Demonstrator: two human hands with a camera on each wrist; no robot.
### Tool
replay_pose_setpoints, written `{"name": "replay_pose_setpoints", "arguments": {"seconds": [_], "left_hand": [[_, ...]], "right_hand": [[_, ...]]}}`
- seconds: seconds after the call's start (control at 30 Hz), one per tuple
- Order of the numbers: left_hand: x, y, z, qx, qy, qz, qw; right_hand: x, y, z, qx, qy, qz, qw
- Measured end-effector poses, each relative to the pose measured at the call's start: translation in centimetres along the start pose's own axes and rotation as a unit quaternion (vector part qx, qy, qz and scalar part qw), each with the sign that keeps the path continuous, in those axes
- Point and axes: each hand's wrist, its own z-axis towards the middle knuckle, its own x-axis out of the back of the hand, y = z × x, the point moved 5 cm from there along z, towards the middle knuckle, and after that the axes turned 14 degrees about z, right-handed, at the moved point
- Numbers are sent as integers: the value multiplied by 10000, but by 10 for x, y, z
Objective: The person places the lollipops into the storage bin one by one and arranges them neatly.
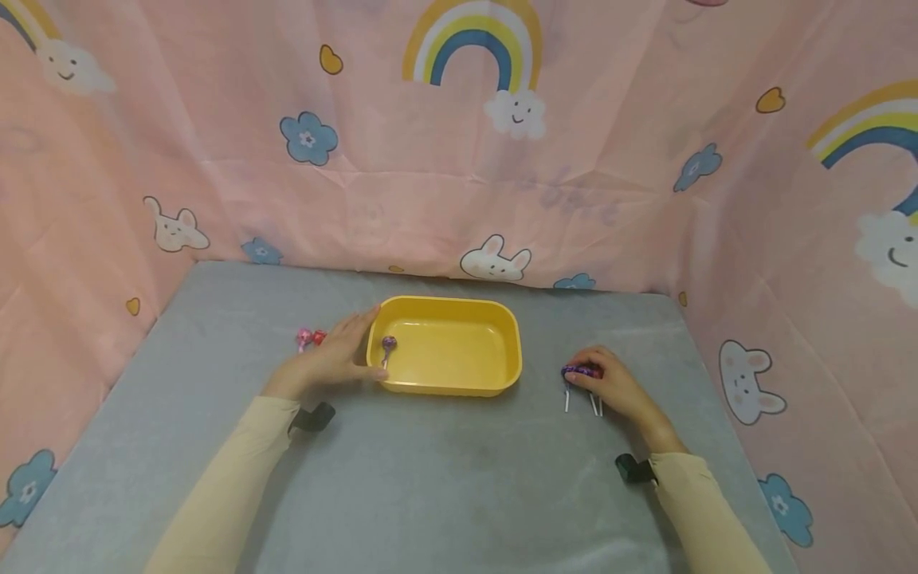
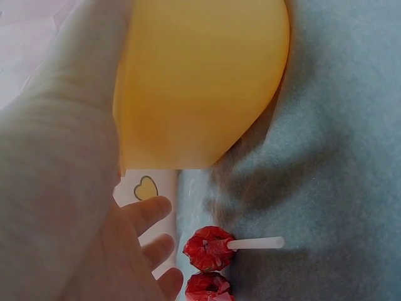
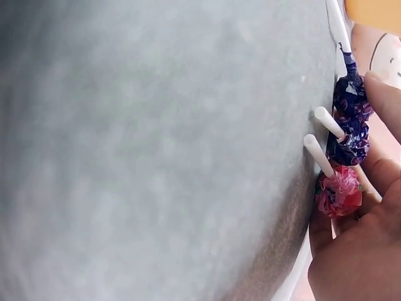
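Right fingers point(image 3: 383, 164) around lollipops point(image 3: 351, 145) (wrapped)

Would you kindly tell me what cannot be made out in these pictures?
Head: lollipops, partly covered by the right hand; their print is too small to read.
Left wrist: tray, cut off by the top edge; lower lollipop, cut off by the bottom edge.
Right wrist: the tray again, mostly beyond the top right corner.

The left grip point(image 2: 106, 251) is beside a yellow container point(image 2: 203, 81); near it, two red-wrapped lollipops point(image 2: 207, 249) sit together on the grey counter point(image 2: 357, 207).
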Motion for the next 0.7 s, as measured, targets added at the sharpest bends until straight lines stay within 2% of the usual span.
{"name": "replay_pose_setpoints", "arguments": {"seconds": [0.2,0.47,0.7], "left_hand": [[-2,-3,0,22,10,25,10000],[0,1,-1,124,-30,-31,9999],[0,1,0,117,2,-29,9999]], "right_hand": [[0,0,1,-90,-11,-37,10000],[1,-3,2,-81,-4,4,10000],[4,-11,2,-366,-28,-13,9993]]}}
